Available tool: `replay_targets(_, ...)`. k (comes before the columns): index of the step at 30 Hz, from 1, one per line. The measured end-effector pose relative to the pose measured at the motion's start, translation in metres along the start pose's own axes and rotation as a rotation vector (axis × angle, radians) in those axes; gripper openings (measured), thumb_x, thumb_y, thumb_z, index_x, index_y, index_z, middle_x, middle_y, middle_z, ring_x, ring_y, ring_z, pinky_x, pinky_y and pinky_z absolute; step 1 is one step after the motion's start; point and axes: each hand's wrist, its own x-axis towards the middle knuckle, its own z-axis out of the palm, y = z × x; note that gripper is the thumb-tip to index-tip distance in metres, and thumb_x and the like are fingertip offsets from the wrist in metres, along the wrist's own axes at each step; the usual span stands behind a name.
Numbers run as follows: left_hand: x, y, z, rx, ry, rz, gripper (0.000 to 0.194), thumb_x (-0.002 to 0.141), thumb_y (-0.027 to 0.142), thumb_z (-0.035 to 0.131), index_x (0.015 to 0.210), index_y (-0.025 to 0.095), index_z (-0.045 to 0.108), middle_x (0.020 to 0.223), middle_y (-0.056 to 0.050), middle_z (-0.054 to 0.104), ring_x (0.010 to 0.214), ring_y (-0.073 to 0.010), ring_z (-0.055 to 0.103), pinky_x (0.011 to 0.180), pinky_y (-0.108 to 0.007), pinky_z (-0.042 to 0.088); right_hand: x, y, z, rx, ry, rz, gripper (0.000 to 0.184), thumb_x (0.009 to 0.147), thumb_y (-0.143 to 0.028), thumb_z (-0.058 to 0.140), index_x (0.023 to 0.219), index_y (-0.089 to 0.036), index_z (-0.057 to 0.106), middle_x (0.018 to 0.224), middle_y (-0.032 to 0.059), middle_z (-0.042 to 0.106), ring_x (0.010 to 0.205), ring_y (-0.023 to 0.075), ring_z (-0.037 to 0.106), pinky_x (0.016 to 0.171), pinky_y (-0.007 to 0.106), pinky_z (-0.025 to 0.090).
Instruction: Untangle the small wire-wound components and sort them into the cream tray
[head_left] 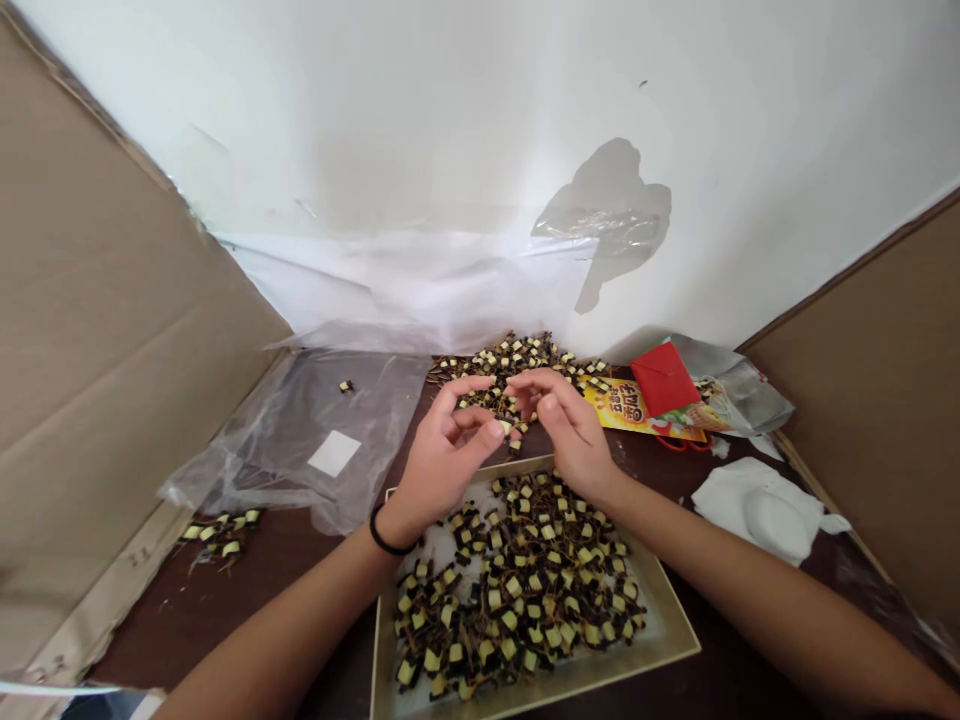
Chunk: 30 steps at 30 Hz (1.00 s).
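My left hand (450, 445) is curled above the far edge of a shallow tray (536, 705), its thumb and a finger closed on a small yellow-taped coil (505, 428). Just the yellow part of that coil shows at the thumb tip. Facing it, my right hand (574, 430) has its fingers bent inward close to the coil. What those right fingertips hold, if anything, is hidden. Below both hands, the tray contains many similar coils (510, 620), black with yellow tape and thin brownish wires. Behind the hands lies a loose pile of the same coils (525, 352).
Clear plastic sheeting (375, 390) bearing a white square (334, 453) and one coil lies left. Several coils (221, 532) sit nearer. Right are a red packet (664, 379), a silver bag (742, 385), red-handled scissors (679, 443) and white tissue (739, 495). Cardboard walls (97, 300) flank the table.
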Motion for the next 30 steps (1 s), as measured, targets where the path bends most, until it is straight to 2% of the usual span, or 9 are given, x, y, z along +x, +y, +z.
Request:
replay_targets(2,-0.0017,0.0,0.0013,0.014,-0.042,0.011,0.052,0.075,0.039,0.072,0.116,0.02,0.045,0.074,0.001,0.064,0.073,-0.0148,0.066,0.075,-0.028,0.048,0.0016,0.0024,-0.001,0.163,-0.049,0.194,0.038,0.092,-0.053,0.043,0.099,-0.021,0.062,0.084,0.0031,0.06,0.07,0.0134,0.055,0.058,0.025,0.048)
replay_targets(4,-0.0029,-0.0014,0.002,0.043,-0.07,0.037,0.053,0.077,0.04,0.07,0.117,0.02,0.044,0.075,0.001,0.064,0.074,-0.0145,0.065,0.075,-0.027,0.048,0.0031,0.0028,-0.0014,0.276,-0.117,0.355,0.038,0.087,-0.055,0.051,0.088,-0.02,0.064,0.073,-0.0001,0.055,0.061,0.0112,0.051,0.051,0.022,0.045)
replay_targets(7,-0.0035,-0.0046,0.0014,0.142,-0.085,0.078,0.05,0.08,0.04,0.067,0.12,0.02,0.044,0.075,0.0,0.064,0.074,-0.014,0.062,0.074,-0.026,0.045,0.0047,0.0006,-0.0015,0.346,-0.141,0.495,0.032,0.077,-0.051,0.066,0.077,-0.019,0.064,0.066,-0.0025,0.053,0.056,0.009,0.048,0.049,0.02,0.043)
replay_targets(14,-0.0012,-0.0056,0.0001,0.166,-0.036,0.081,0.045,0.082,0.036,0.065,0.119,0.02,0.044,0.075,0.0,0.064,0.072,-0.0144,0.062,0.069,-0.026,0.044,0.0069,-0.0003,-0.0027,0.503,-0.064,0.619,0.026,0.068,-0.04,0.077,0.071,-0.018,0.064,0.066,-0.003,0.056,0.054,0.0075,0.052,0.047,0.019,0.042)
replay_targets(20,-0.0011,-0.0044,0.0009,0.199,-0.022,0.085,0.04,0.083,0.033,0.064,0.116,0.02,0.047,0.072,0.001,0.064,0.069,-0.0138,0.062,0.069,-0.026,0.044,0.0077,0.0015,-0.0032,0.524,-0.084,0.679,0.027,0.066,-0.039,0.078,0.071,-0.017,0.063,0.063,-0.0037,0.056,0.051,0.0065,0.051,0.046,0.018,0.043)
replay_targets(30,-0.0024,-0.0073,0.0003,0.303,-0.012,0.106,0.041,0.082,0.027,0.064,0.118,0.021,0.045,0.081,-0.001,0.067,0.078,-0.0149,0.064,0.076,-0.026,0.045,0.0086,-0.0018,-0.0031,0.498,-0.091,0.684,0.021,0.066,-0.031,0.074,0.063,-0.016,0.06,0.057,-0.0054,0.051,0.047,0.005,0.046,0.044,0.017,0.041)
